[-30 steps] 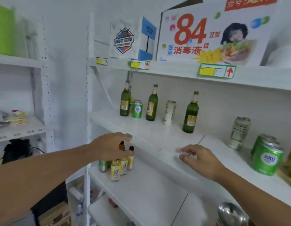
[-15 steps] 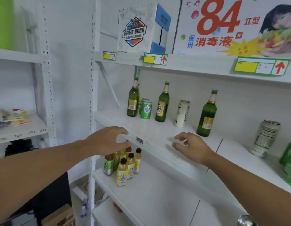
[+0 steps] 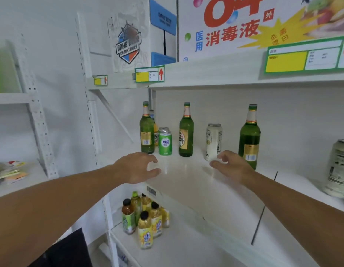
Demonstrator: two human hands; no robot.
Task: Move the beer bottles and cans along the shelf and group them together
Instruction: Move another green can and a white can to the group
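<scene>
middle shelf [image 3: 186, 182], smooth white board, is carrying: three tall green glass beer bottles, a fourth bottle half hidden, two green cans, two pale cans.

left bottle [image 3: 147, 130] is standing just beyond the fingertips of the left hand [image 3: 137, 167]; the hidden bottle [image 3: 152, 117] is showing only its neck and an orange patch behind it. front green can [image 3: 165, 142], a short metal cylinder, is sitting just beyond the left index finger, with a second green can [image 3: 163, 129] peeking out behind it. middle bottle [image 3: 186, 130] is standing beyond the gap between the two hands. white can [image 3: 213, 141] is standing right behind the fingertips of the right hand [image 3: 231, 167]; whether they are touching it cannot be told. right bottle [image 3: 249, 136] is rising just behind the right knuckles. a large silvery can [image 3: 339, 168] is sitting well off to the right of that hand.

both hands are hovering over the board with fingers spread and curled, holding nothing.

below the left hand, on the lower shelf [image 3: 177, 245], about seven plastic drink bottles [image 3: 146, 218] with yellow and green labels are standing bunched together. above, two printed cardboard boxes [image 3: 140, 35] are resting on the top shelf [image 3: 205, 76], and three price tags [image 3: 150, 74] are sticking to its edge.
</scene>
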